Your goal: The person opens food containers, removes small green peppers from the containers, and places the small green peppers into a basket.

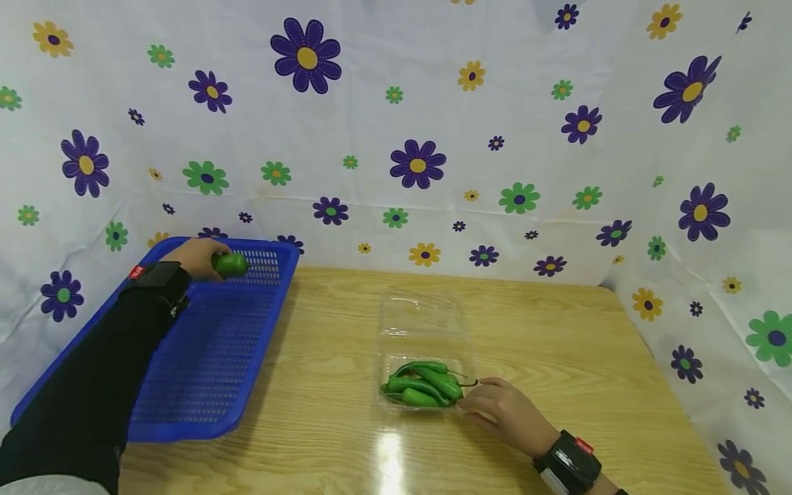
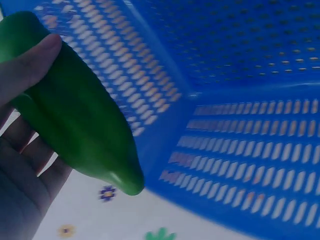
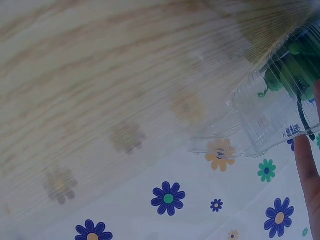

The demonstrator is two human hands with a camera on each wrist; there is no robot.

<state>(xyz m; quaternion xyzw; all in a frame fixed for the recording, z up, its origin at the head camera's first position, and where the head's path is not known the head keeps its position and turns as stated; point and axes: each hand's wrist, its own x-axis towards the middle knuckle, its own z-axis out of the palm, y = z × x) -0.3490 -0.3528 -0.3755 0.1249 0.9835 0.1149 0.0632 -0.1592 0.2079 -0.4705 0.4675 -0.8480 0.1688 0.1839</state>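
Observation:
My left hand [image 1: 196, 256] grips a green pepper [image 1: 230, 265] over the far end of the blue perforated basket [image 1: 210, 357]. In the left wrist view the thumb and fingers [image 2: 25, 70] wrap the pepper [image 2: 80, 120] above the basket's corner [image 2: 200, 95]. A clear plastic clamshell box [image 1: 425, 344] lies open mid-table, with several green peppers [image 1: 423, 385] in its near half. My right hand [image 1: 504, 412] rests against the box's right side, fingers curled at its rim. The right wrist view shows the box's edge [image 3: 270, 125], peppers [image 3: 295, 65] and one finger [image 3: 307, 175].
The wooden table [image 1: 557, 344] carries the basket at left and the box at centre. A white cloth printed with flowers [image 1: 421, 165] hangs behind and along both sides, close to the table's edges.

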